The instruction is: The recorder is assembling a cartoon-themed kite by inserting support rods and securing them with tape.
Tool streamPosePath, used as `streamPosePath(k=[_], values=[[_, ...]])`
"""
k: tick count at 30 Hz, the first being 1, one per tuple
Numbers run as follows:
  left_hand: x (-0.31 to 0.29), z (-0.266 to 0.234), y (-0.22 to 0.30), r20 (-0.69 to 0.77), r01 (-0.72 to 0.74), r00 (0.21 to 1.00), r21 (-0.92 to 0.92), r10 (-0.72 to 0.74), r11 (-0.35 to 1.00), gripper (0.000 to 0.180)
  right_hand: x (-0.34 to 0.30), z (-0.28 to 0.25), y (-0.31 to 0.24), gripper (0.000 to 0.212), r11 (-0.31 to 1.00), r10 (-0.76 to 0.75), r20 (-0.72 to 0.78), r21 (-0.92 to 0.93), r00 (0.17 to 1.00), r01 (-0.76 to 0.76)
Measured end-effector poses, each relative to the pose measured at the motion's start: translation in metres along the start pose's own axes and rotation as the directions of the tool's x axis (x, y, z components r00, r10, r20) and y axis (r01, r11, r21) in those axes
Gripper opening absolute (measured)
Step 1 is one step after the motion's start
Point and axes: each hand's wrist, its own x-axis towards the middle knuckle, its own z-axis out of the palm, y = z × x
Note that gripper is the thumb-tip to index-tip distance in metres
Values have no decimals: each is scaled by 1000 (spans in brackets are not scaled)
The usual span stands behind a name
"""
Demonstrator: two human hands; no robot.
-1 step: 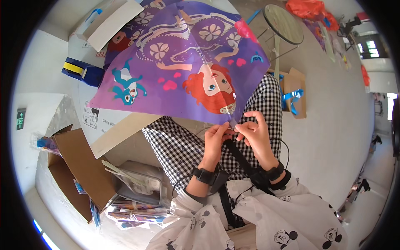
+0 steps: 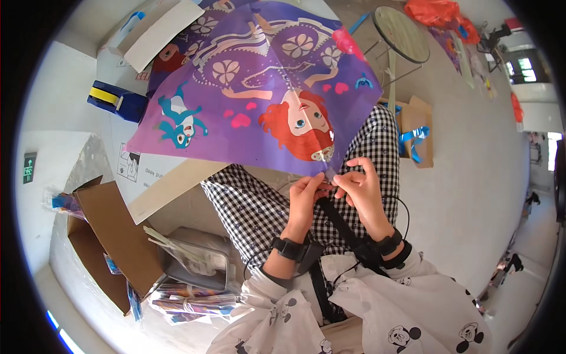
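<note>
One left hand (image 2: 305, 194), one right hand (image 2: 359, 190), both pinching the corner of one purple sheet (image 2: 253, 109); one tape dispenser (image 2: 117, 102).

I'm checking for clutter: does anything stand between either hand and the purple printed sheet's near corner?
Nothing visible does: the left hand and right hand are both right at that corner of the purple printed sheet. The blue tape dispenser sits off to the left.

Green sign (image 2: 29, 168) with pale symbols on the white wall (image 2: 56, 150), black lettering (image 2: 154, 174) upside down on the white surface (image 2: 115, 133), boxed black line pictogram (image 2: 128, 163) beside it, short red lettering (image 2: 142, 76) farther up the same surface, distant markings too small to read
</note>
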Motion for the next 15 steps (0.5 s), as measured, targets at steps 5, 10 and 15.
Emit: streamPosePath(k=[5,10,15], values=[[0,-1,-1,-1,-1,1000,12,1,1000,20,2,1,3,36,1000,-19,-25,-19,1000,19],[0,0,1,-1,-4,1000,23,4,1000,21,4,1,7,35,999,-21,-41,-30,999,20],[-1,0,3,8,11,1000,72,-12,997,17,3,2,6,35,999,6,-72,-51,997,-9]])
